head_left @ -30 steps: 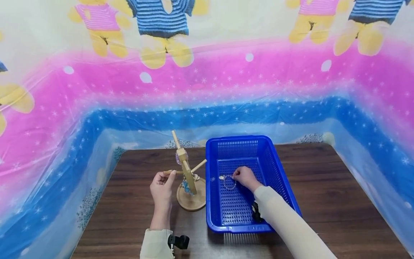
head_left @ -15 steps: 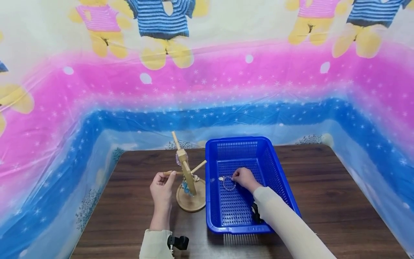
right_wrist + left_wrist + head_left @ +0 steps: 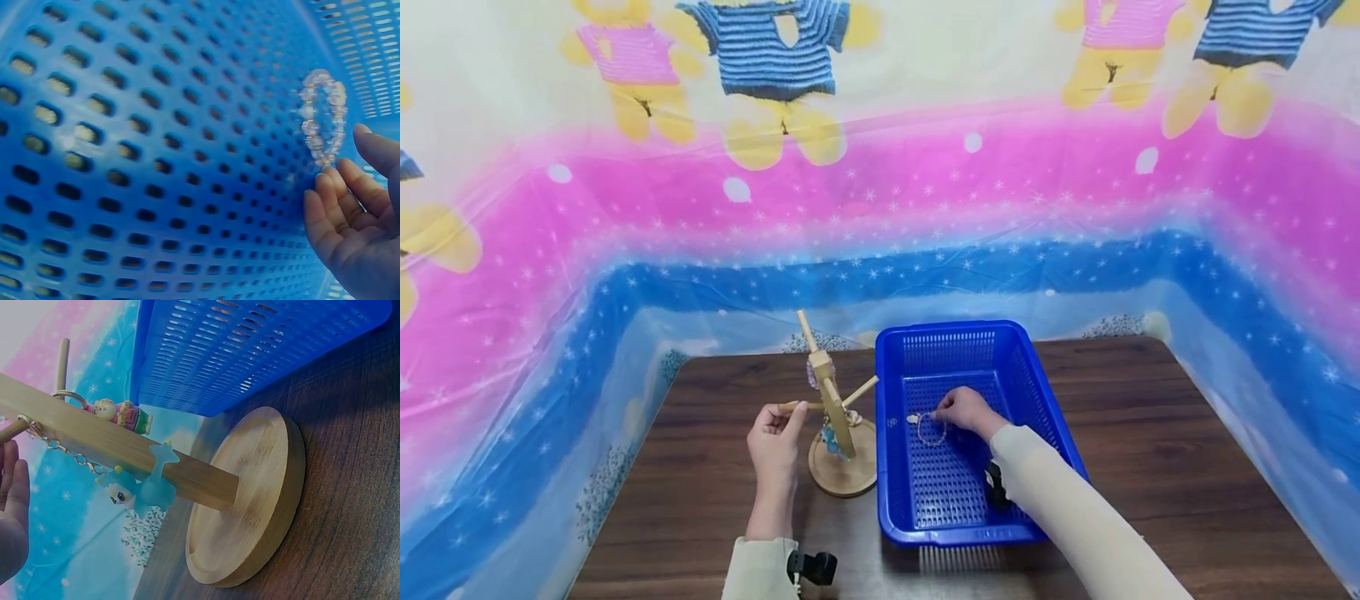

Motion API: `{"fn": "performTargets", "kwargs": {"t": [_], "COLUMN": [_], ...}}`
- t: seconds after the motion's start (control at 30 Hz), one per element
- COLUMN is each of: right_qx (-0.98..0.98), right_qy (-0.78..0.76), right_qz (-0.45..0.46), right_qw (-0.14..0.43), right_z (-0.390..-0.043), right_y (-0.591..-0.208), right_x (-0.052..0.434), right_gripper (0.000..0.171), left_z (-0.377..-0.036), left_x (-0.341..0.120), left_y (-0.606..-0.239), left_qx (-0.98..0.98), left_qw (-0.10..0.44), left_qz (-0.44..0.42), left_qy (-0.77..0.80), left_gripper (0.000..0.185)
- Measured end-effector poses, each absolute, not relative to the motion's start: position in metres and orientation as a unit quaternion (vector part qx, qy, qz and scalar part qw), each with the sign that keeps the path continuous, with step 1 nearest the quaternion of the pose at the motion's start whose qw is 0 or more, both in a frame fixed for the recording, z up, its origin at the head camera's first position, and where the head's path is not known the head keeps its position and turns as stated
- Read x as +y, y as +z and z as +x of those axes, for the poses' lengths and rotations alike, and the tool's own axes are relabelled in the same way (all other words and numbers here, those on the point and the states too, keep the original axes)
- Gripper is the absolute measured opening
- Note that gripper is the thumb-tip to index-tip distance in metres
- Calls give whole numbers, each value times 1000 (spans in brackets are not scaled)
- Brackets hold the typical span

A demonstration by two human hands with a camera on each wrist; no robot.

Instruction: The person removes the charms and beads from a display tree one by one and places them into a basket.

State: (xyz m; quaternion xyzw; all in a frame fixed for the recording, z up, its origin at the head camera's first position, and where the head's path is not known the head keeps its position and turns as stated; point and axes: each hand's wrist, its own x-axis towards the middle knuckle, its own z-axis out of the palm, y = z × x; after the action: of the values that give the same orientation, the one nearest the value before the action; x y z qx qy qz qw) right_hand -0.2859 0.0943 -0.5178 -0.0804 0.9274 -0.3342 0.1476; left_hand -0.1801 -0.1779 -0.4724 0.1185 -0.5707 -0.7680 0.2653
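My left hand (image 3: 777, 437) holds one peg (image 3: 790, 407) of a wooden stand (image 3: 837, 421) between thumb and fingers. From the stand hang a blue figure keychain (image 3: 140, 490), a small figure in pink and green (image 3: 120, 415) on a ring, and a purple beaded item (image 3: 812, 373). Inside the blue basket (image 3: 888, 500), a clear pinkish beaded bracelet (image 3: 931, 443) lies on the perforated floor, a pale charm (image 3: 913, 419) at its side. My right hand (image 3: 967, 410) reaches in with fingertips right at the bracelet's edge; in the right wrist view the thumb (image 3: 375, 147) stands apart from the fingers.
The basket stands close to the right of the stand's round base (image 3: 842, 482). Both are on a dark wood-grain table (image 3: 1157, 467). A printed cloth (image 3: 925, 279) with bears and snowflakes hangs behind and around the sides.
My right fingertips have shifted slightly left, closer over the bracelet's edge. The head view has tilted up a little. The left hand stays on the peg.
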Motion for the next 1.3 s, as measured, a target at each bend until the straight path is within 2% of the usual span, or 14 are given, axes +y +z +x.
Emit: {"fn": "performTargets", "kwargs": {"t": [0.37, 0.7, 1.1, 1.3], "right_qx": [895, 843, 826, 838], "right_qy": [-414, -506, -520, -504], "right_qz": [-107, -137, -168, -172], "right_qw": [126, 119, 137, 119], "right_z": [-293, -271, -259, -257], "right_y": [-475, -429, -418, -421], "right_x": [87, 60, 43, 33], "right_gripper": [27, 31, 29, 26], "left_z": [-179, -179, -179, -177], "left_x": [-177, -178, -176, -177], "left_y": [-475, -474, -473, -474], "left_qx": [-551, -562, -561, -559], "left_qw": [270, 270, 267, 273], "left_qz": [107, 104, 105, 111], "left_qy": [-782, -774, -777, -775], "left_gripper": [32, 32, 32, 32]}}
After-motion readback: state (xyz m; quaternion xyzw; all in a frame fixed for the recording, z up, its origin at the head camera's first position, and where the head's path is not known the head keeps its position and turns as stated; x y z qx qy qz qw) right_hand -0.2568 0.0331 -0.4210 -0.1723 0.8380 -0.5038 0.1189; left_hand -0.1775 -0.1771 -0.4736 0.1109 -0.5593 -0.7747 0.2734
